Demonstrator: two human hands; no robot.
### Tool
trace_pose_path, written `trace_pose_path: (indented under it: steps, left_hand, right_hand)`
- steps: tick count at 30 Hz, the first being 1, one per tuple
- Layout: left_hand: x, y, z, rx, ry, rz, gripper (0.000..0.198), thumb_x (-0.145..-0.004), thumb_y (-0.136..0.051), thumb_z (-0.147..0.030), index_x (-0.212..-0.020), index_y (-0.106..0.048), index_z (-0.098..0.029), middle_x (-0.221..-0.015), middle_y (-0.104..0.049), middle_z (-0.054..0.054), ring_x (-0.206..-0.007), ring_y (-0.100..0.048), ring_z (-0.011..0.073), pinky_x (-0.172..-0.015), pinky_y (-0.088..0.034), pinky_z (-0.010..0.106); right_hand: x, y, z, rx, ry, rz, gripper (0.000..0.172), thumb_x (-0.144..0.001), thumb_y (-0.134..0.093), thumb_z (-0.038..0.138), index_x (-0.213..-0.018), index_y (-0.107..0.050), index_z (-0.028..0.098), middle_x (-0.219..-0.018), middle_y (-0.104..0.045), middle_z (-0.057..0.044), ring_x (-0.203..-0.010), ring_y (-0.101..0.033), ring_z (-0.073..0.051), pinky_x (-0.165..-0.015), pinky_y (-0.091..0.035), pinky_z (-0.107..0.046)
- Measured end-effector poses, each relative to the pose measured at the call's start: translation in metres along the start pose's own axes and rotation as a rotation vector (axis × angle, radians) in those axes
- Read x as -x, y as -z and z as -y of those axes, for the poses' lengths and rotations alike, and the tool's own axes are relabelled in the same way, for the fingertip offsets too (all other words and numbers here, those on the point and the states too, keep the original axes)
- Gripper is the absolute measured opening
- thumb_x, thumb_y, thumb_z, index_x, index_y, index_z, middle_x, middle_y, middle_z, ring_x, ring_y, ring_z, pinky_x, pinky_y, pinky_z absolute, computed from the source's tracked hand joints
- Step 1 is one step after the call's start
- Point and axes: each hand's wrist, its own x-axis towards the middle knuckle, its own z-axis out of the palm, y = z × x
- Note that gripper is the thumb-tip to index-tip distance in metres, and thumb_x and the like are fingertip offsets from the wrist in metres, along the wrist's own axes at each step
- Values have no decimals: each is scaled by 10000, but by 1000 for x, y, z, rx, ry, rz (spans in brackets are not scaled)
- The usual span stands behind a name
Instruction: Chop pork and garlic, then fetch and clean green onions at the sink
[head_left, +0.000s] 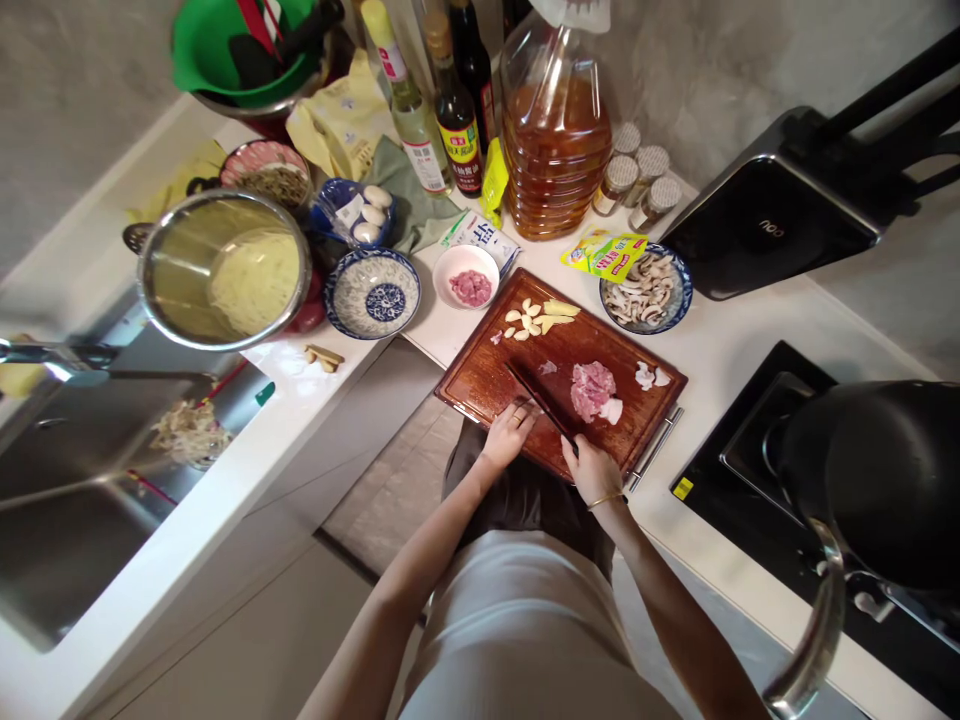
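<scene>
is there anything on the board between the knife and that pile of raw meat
Nothing visible. The knife, held by the right hand with the left hand by its blade, lies just left of the meat on the board. Only bare wood separates them; the garlic lies farther back.

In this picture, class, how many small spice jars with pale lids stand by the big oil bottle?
4. All cluster right of the oil bottle: one at the back, one beside it, two in front. More may hide behind the bottle.
</scene>
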Motion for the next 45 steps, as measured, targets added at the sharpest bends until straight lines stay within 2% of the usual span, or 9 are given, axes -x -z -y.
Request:
trace_pose_path:
  steps: [4, 16, 25, 30, 35, 45]
  left_hand:
    - [-6, 0, -2, 6, -31, -20, 322, -869, -406, -161, -1177, -499, -158, -1170, -546, 102, -1162, -434, 200, -963, -405, 346]
    - [-12, 4, 5, 93, -77, -30, 269, -876, -401, -171, -1108, -535, -143, -1145, -567, 95, -1142, -466, 178, -958, -422, 330]
    - [-15, -1, 4, 72, -62, -50, 219, -874, -407, -177, -1015, -570, -141, -1042, -600, 98, -1090, -495, 187, -934, -428, 341]
    - [-19, -3, 4, 39, -43, -38, 206, -872, -414, -193, -977, -585, -147, -950, -624, 95, -979, -543, 188, -846, -462, 321]
    - [-18, -4, 2, 31, -20, 3, 201, -873, -409, -211, -864, -601, -150, -857, -626, 93, -882, -561, 194, -774, -476, 328]
    - [-16, -3, 1, 69, -16, -35, 197, -862, -424, -176, -976, -583, -159, -1014, -608, 93, -1047, -517, 201, -896, -450, 354]
  right_hand:
    - [-4, -1, -7, -112, -11, 8, 433, -906, -267, 427, -877, -602, 154, -699, -655, -84, -595, -581, -136, -541, -281, -231]
    - [0, -4, -2, -140, -6, -50, 444, -909, -252, 424, -830, -592, 150, -664, -651, -80, -574, -579, -141, -535, -272, -231]
    - [2, -5, 6, -77, 5, -33, 420, -913, -271, 398, -818, -593, 146, -668, -654, -79, -562, -574, -133, -515, -255, -229]
    - [6, -6, 4, -71, 3, -5, 411, -913, -274, 389, -815, -590, 145, -651, -650, -80, -564, -589, -136, -512, -270, -229]
    - [3, -5, 14, -23, -49, -18, 401, -912, -274, 389, -852, -582, 138, -670, -648, -94, -557, -592, -143, -508, -293, -227]
    - [2, -8, 14, -56, -47, -67, 399, -911, -279, 388, -847, -589, 144, -680, -646, -88, -560, -578, -137, -510, -274, -229]
